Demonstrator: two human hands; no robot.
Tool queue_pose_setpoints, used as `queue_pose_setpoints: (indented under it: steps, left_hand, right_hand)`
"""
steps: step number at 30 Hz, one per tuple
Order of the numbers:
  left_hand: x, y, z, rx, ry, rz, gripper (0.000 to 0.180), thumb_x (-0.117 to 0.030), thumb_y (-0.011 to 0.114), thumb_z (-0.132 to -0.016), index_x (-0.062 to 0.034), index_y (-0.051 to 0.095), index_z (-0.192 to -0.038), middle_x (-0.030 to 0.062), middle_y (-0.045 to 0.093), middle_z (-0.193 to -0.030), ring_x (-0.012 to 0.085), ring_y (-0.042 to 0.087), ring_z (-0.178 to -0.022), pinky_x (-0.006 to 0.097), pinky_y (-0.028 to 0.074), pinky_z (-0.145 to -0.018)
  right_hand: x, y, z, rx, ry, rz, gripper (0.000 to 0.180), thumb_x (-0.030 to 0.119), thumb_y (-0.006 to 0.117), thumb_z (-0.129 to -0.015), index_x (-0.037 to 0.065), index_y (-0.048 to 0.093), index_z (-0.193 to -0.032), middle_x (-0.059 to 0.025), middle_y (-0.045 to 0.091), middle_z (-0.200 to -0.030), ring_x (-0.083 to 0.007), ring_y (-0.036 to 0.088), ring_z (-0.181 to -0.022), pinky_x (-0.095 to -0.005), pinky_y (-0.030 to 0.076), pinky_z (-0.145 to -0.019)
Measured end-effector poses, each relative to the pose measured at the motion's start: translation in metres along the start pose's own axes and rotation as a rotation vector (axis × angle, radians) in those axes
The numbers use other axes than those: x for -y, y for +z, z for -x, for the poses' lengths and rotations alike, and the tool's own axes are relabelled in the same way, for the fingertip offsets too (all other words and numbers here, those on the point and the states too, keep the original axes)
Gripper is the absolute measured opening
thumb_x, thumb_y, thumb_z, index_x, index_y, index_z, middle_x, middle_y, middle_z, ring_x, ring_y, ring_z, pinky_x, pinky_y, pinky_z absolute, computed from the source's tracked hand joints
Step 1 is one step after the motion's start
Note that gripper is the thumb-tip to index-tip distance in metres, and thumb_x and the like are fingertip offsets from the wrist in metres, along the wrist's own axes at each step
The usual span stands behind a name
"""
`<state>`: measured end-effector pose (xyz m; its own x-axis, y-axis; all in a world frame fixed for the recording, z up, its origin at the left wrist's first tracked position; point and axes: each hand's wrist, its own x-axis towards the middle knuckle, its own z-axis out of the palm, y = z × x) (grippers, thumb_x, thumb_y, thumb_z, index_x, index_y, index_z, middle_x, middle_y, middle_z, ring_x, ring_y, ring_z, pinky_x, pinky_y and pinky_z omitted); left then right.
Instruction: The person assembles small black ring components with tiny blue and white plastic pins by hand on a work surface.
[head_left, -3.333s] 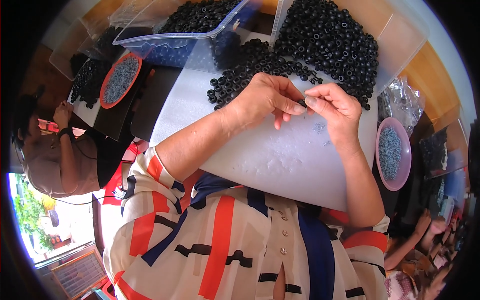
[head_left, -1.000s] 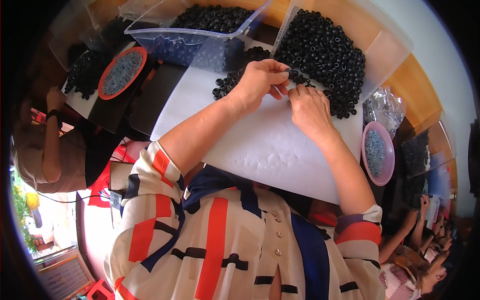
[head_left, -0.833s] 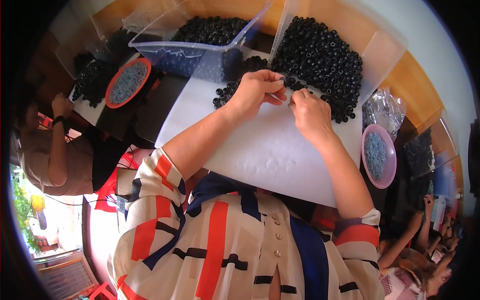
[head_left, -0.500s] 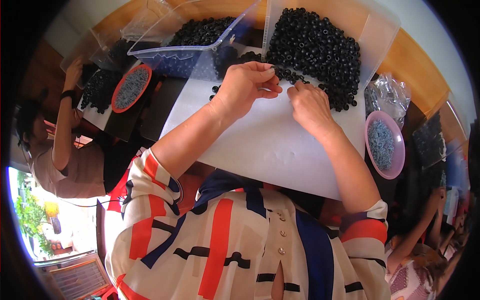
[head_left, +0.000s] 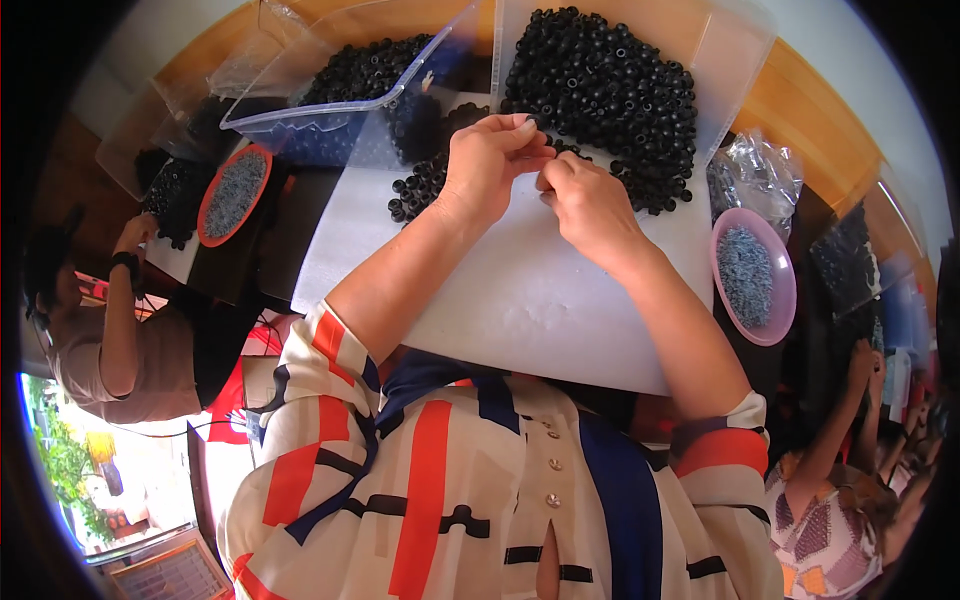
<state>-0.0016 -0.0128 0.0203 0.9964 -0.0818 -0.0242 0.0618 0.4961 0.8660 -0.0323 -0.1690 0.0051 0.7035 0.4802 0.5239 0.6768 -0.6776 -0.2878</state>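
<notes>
My left hand (head_left: 486, 168) is above the white board, thumb and fingers closed near a small dark bit at their tips, too small to name. Close to its right, my right hand (head_left: 592, 208) has its fingertips pinched together; whatever they hold is hidden. Just beyond both hands lies a large heap of small black ring-shaped parts (head_left: 605, 75), spilling from a clear plastic bin (head_left: 735, 60) onto the white board (head_left: 480, 300). A smaller group of black parts (head_left: 410, 195) sits beside my left wrist.
At left stands a second clear bin (head_left: 300, 130) with black parts. A pink bowl (head_left: 786, 290) of small grey-blue pieces is at right, below a crumpled clear bag (head_left: 755, 175). An orange bowl (head_left: 207, 225) sits at left, near a co-worker (head_left: 130, 350); another person (head_left: 830, 500) is at right.
My right hand has moved left, closer to my left hand. More black parts show by my left wrist. The view has shifted slightly, and the left co-worker's raised hand has come down.
</notes>
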Motion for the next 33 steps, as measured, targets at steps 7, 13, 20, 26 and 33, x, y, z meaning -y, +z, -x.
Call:
queue_pose_setpoints:
  steps: [7, 13, 20, 26, 33]
  left_hand:
    - [-0.008, 0.000, 0.006, 0.100, -0.205, 0.264, 0.012, -0.011, 0.055, -0.095, -0.0008, 0.053, -0.102, 0.0152, 0.060, -0.095, 0.0315, 0.064, -0.091, 0.043, 0.054, -0.079]
    - [-0.007, -0.006, 0.004, 0.130, -0.214, 0.275, 0.014, -0.016, 0.050, -0.098, -0.0018, 0.054, -0.096, 0.0147, 0.061, -0.099, 0.0356, 0.062, -0.101, 0.048, 0.052, -0.089]
    - [-0.006, 0.000, 0.010, 0.118, -0.249, 0.284, 0.013, -0.015, 0.051, -0.098, -0.0017, 0.052, -0.099, 0.0139, 0.062, -0.096, 0.0357, 0.063, -0.099, 0.047, 0.053, -0.087]
    - [-0.004, 0.000, 0.009, 0.115, -0.211, 0.273, 0.015, -0.016, 0.050, -0.099, -0.0009, 0.052, -0.100, 0.0138, 0.061, -0.096, 0.0352, 0.063, -0.099, 0.046, 0.053, -0.087]
    - [0.002, 0.000, 0.007, 0.065, -0.212, 0.279, 0.016, -0.016, 0.051, -0.099, -0.0005, 0.054, -0.097, 0.0141, 0.062, -0.095, 0.0344, 0.064, -0.096, 0.047, 0.054, -0.086]
  right_hand:
    - [0.029, -0.006, -0.005, 0.089, 0.354, -0.917, 0.006, -0.001, 0.062, -0.089, 0.001, 0.056, -0.089, 0.0012, 0.061, -0.085, -0.0064, 0.056, -0.082, -0.0230, 0.046, -0.074]
    - [0.033, -0.003, -0.002, 0.013, 0.372, -0.910, 0.006, -0.003, 0.063, -0.088, 0.001, 0.058, -0.088, 0.0008, 0.060, -0.086, -0.0063, 0.056, -0.081, -0.0214, 0.046, -0.074]
    - [0.035, 0.000, -0.003, -0.050, 0.370, -0.925, 0.004, -0.003, 0.064, -0.088, 0.000, 0.061, -0.088, 0.0004, 0.061, -0.086, -0.0071, 0.057, -0.080, -0.0226, 0.048, -0.074]
    - [0.035, 0.005, 0.001, -0.080, 0.358, -0.805, 0.003, -0.002, 0.065, -0.087, -0.001, 0.061, -0.088, -0.0004, 0.064, -0.082, -0.0077, 0.058, -0.076, -0.0232, 0.049, -0.071]
    - [0.038, 0.019, 0.001, -0.274, 0.118, -0.344, 0.006, -0.003, 0.062, -0.086, 0.000, 0.059, -0.091, -0.0064, 0.062, -0.080, -0.0187, 0.061, -0.069, -0.0298, 0.048, -0.061]
